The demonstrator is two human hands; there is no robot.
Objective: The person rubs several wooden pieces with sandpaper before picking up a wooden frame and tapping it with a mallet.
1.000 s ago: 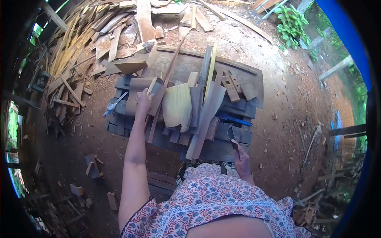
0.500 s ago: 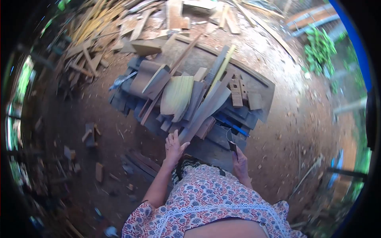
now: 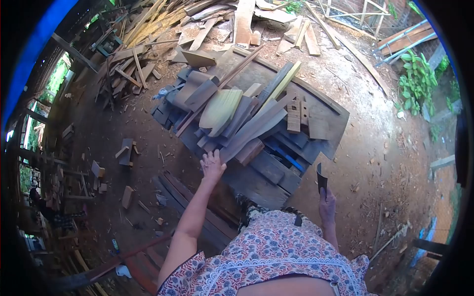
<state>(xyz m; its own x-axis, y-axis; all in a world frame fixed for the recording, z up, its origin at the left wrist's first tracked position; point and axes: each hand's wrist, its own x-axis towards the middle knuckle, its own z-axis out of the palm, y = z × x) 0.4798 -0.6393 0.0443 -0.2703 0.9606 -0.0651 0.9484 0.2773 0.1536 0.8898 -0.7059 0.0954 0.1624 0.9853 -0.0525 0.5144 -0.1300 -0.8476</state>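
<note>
My left hand (image 3: 213,166) is at the near end of a long curved dark board (image 3: 254,129), its fingers on the board's end. My right hand (image 3: 327,202) is wrapped round a dark, curved, blade-like tool (image 3: 322,178), held upright off the right of the bench. A pale yellowish shaped piece (image 3: 220,109) lies among the stacked wood left of the long board. Blocks with holes (image 3: 294,116) stand on the right of the pile. A blue bar (image 3: 290,160) lies between dark boards near the bench's front edge.
The wooden bench (image 3: 326,118) fills the middle. Scrap planks (image 3: 244,24) lie on the ground behind it. Small offcuts (image 3: 127,197) and a stool-like wooden piece (image 3: 127,152) are on the floor at left. Green plants (image 3: 414,81) grow at the right.
The view has shifted. My right hand has moved out to the right with the tool, away from the bench front. My left hand remains at the long board's near end.
</note>
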